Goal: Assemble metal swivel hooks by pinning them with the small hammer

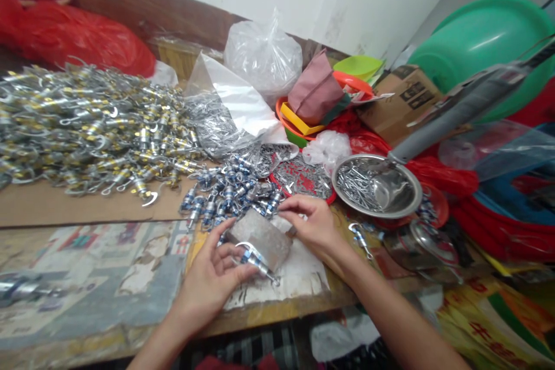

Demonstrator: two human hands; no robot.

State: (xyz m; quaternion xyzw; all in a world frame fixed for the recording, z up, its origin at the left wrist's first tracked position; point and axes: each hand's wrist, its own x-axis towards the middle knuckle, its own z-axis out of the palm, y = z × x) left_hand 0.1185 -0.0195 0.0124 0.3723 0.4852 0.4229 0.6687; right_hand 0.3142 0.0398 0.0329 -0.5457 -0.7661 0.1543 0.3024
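Observation:
My left hand (219, 270) grips a small silver fitting (255, 260) with a blue band, a curved hook at one end and a small eye at the other. It is held against the near side of a grey metal block (261, 237), which stands on a worn white sheet (306, 277). My right hand (313, 225) is at the block's right side, thumb and forefinger closed together. Whatever is between those fingertips is too small to make out. Right behind the block lies a heap of similar blue-banded fittings (225, 191).
A large pile of yellow-banded hook fittings (99, 127) covers the back left. Behind my right hand stand a red tray (299, 176) of small metal pieces and a steel bowl (411, 199) of pins. A grey tool handle (459, 107) slants over the bowl. One loose hook fitting (361, 240) lies to the right.

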